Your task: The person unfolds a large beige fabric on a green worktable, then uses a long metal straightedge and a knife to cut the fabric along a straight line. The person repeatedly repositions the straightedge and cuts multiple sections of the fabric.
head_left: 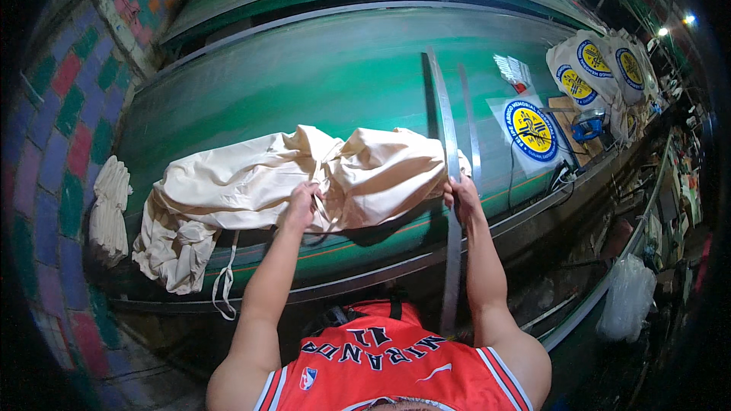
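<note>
While I lean over the counter's near edge (pixel 358 278), my left hand (pixel 303 204) pinches the cream cloth bundle (pixel 304 175) lying along that edge, and my right hand (pixel 460 196) grips the long metal bar (pixel 449 152); printed bags (pixel 601 68) sit at the far right corner

- A long green table (pixel 335 68) fills the frame's middle.
- A heap of cream cloth (pixel 289 179) lies at centre.
- A metal strip (pixel 445 129) crosses it, right of centre.
- Printed cream bags (pixel 598 68) sit upper right.
</note>
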